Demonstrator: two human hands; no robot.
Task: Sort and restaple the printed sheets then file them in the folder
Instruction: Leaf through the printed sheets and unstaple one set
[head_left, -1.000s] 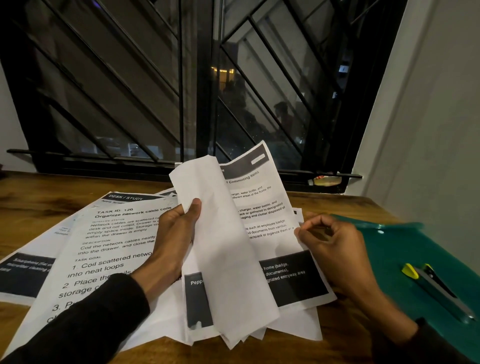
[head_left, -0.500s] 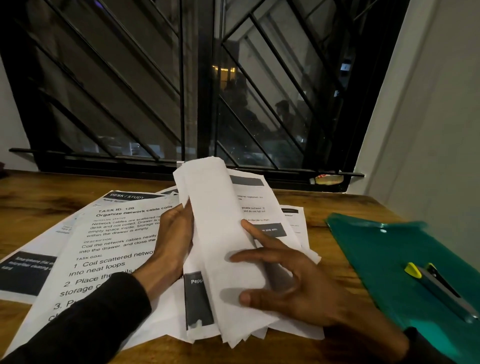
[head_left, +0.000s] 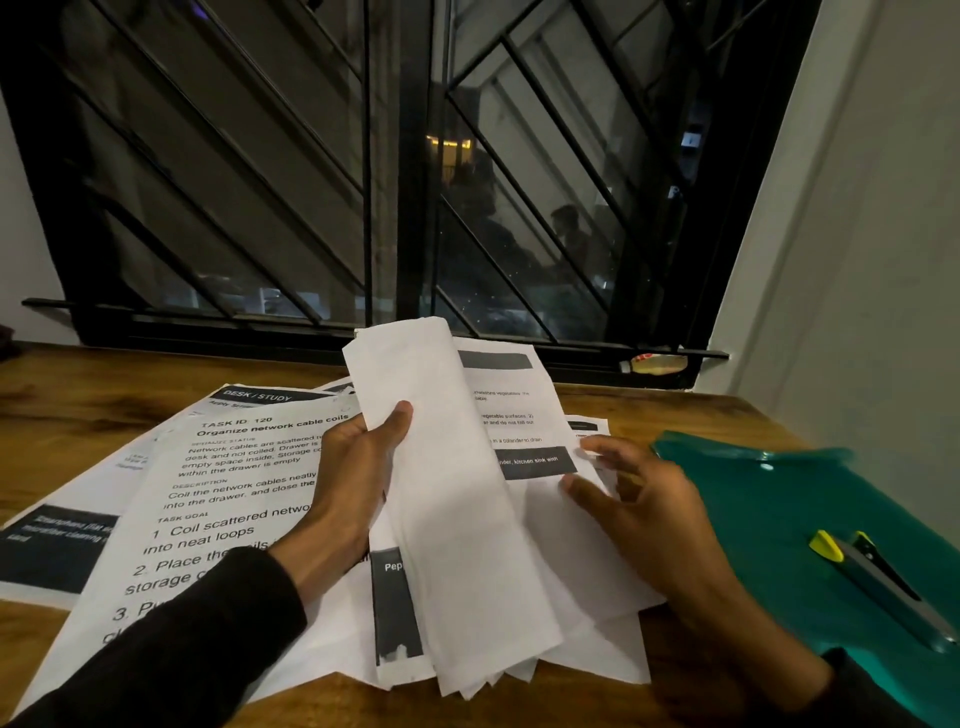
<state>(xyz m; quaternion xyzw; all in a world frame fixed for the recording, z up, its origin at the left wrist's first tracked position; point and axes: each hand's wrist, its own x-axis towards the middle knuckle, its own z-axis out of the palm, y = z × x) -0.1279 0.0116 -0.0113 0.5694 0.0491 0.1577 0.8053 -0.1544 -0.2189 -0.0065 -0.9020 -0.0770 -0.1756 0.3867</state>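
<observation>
The left hand (head_left: 353, 483) pinches the folded-back sheets (head_left: 447, 499), long axis running away from the person, while the right hand (head_left: 639, 514), fingers loosely spread, touches the printed page (head_left: 519, 410) just beyond them.

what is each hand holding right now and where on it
The left hand grips the folded-back sheets by their left edge, thumb on top. The right hand holds nothing firmly; its fingers touch the right edge of the printed page.

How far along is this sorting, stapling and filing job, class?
Done: some printed sheets lie spread on the desk. In hand: the left hand grips folded-back pages; the right hand reaches for the next. Left: stapling and filing; the green folder lies shut under the stapler.
</observation>
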